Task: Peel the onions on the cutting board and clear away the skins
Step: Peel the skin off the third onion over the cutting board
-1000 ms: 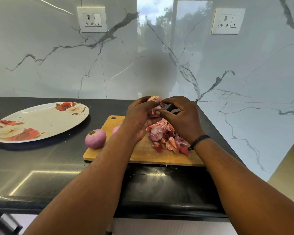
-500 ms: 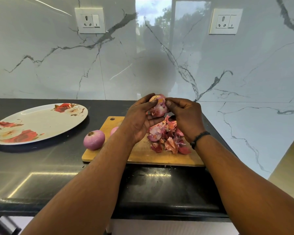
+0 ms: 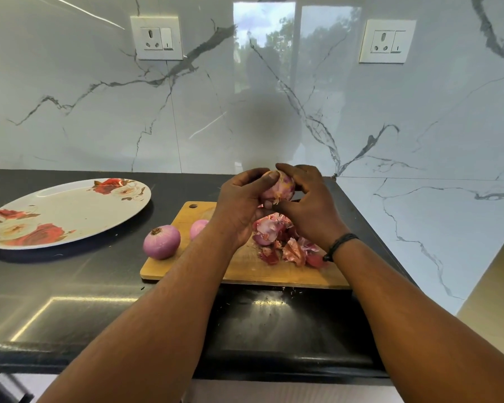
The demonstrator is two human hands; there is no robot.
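both forearms are showing bare from the bottom edge of the view up to the wrists, with no sleeves reaching into sight. the right hand is wearing a thin black band around its wrist, looking like a cord or braided strap of two or three strands lying side by side. the left hand is wearing nothing on its wrist. the fingernails that are showing are short and unpainted.

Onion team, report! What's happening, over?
Both hands, left and right, grip onion above cutting board. Skins piled below. Nothing blocking.
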